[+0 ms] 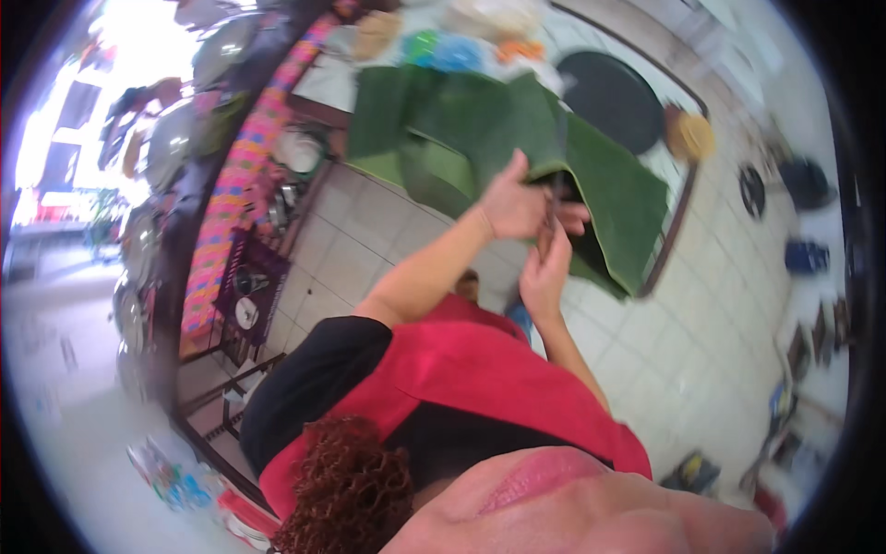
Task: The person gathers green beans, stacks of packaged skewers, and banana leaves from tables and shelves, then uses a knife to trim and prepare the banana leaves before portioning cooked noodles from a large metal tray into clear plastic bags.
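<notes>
Large green banana leaves (pixel 457 114) lie over the near edge of a light table, and part of them hangs down. In my right hand (pixel 548 273) is a thin knife (pixel 558 187), held by its handle, the blade pointing away from me over the leaves. The blade is blurred. My left hand (pixel 516 204) is beside it, thumb raised and fingers stretched out past the knife, under a folded leaf edge. Whether these fingers touch the blade, I cannot tell.
A round black tray (pixel 610 100) and a yellowish round thing (pixel 691 137) are at the table's right. Blue and green plastic bags (pixel 453 54) sit behind the leaves. Left stands a counter with a pink patterned cloth (pixel 232 187); metal ware is on a shelf below.
</notes>
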The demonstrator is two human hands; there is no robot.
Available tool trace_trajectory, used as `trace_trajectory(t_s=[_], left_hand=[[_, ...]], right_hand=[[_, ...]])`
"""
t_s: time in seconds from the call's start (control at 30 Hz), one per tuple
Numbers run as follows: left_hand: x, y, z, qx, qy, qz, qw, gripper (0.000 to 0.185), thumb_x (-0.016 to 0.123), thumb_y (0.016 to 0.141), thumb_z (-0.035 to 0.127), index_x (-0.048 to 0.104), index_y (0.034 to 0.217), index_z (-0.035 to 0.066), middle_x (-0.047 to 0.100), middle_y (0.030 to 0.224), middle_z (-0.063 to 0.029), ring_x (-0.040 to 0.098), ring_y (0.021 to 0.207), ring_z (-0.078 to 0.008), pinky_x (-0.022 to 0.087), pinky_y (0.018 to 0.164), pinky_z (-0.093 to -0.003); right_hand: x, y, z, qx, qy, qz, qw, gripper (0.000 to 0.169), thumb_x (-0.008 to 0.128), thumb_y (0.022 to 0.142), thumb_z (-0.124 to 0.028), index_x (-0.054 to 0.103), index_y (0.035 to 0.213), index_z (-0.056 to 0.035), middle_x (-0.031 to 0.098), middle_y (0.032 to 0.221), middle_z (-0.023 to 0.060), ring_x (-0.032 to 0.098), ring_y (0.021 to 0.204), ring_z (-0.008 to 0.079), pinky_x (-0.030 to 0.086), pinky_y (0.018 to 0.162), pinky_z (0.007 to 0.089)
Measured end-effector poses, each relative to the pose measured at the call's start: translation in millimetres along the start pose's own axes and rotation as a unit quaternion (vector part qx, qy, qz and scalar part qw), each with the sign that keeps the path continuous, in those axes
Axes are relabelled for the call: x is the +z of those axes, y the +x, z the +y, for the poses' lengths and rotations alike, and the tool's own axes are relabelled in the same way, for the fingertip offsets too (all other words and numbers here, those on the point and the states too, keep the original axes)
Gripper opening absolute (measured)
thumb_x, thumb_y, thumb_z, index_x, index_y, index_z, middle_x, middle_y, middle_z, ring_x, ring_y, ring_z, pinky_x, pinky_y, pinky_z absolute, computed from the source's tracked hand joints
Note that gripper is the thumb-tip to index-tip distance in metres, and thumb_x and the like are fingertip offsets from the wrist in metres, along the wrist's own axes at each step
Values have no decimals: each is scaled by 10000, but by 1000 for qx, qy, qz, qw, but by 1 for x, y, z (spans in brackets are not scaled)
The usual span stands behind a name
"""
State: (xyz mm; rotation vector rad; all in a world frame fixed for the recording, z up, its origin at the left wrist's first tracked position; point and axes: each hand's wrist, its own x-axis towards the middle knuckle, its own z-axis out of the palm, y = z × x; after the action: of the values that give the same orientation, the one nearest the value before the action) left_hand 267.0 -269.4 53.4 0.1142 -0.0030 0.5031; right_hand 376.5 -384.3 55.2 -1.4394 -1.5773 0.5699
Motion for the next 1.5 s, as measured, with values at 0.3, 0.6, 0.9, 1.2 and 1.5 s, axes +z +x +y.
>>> trace_trajectory(t_s=[0.3, 0.6, 0.9, 1.2, 1.5], left_hand=[[-30, 33, -12, 118, -145, -145, 972, 838, 436, 853, 650, 369, 1375, -1, 353, 1426, -239, 487, 1192, -393, 188, 1084, -598], [-32, 36, -20, 168, -208, -76, 961, 573, 426, 948, 460, 474, 1271, -10, 414, 1375, -248, 559, 1112, -358, 237, 1084, -577], [-17, 43, -10, 69, -143, -278, 947, 607, 327, 975, 421, 318, 1406, -6, 120, 1512, -249, 531, 1140, -438, 119, 1115, -579], [-14, 61, -15, 201, -197, -152, 947, 418, 405, 984, 287, 498, 1224, -42, 408, 1394, -202, 521, 1181, -295, 398, 1031, -485], [-19, 67, -4, 268, -60, -58, 960, 315, 414, 979, 154, 498, 1199, -55, 511, 1296, -171, 490, 1220, -282, 385, 1056, -467]], right_hand=[[-7, -2, -10, 69, 83, -5, 994, 546, 498, 829, 40, 344, 1351, 12, 493, 1179, 242, 503, 1091, 394, 404, 937, 417], [-9, 0, -8, 46, 82, 4, 996, 497, 476, 872, 20, 352, 1353, 6, 506, 1180, 218, 513, 1089, 342, 401, 944, 389], [-9, -8, -22, 161, 206, -23, 965, 467, 467, 903, -5, 343, 1354, 16, 527, 1172, 200, 552, 1031, 296, 435, 897, 358], [-12, -19, -8, 98, 103, -9, 990, 507, 470, 891, 10, 314, 1373, 11, 518, 1183, 203, 540, 1061, 312, 428, 916, 364], [-21, -4, -17, 36, 20, 22, 999, 527, 477, 873, 22, 319, 1375, -7, 525, 992, 179, 540, 898, 316, 442, 813, 392]])
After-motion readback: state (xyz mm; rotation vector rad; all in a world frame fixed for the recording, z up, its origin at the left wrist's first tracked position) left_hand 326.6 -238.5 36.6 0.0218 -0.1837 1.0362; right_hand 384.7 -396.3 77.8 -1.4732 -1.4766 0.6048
